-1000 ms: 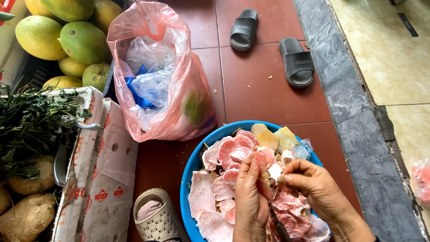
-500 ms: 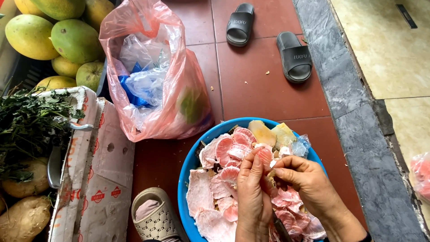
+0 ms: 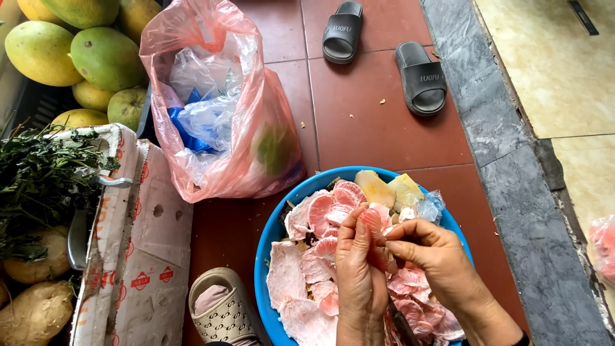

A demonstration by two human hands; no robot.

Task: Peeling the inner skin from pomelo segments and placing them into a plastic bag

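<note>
Your left hand (image 3: pixel 360 269) pinches a pink pomelo segment (image 3: pixel 373 220) over the blue basin (image 3: pixel 268 256); your right hand (image 3: pixel 430 251) has fingertips closed on its membrane; judged mid-peel. Peeled flesh and pith already pile in the basin; this segment remains unfinished. Pink bag (image 3: pixel 224 102) and green fruit (image 3: pixel 106 56) lie well apart.

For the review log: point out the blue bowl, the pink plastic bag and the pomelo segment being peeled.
Blue bowl (image 3: pixel 264 253): head view, on its bare left rim.
Pink plastic bag (image 3: pixel 272 109): head view, on its right side wall.
Pomelo segment (image 3: pixel 371 219): head view, on the pink flesh between the fingertips.
</note>
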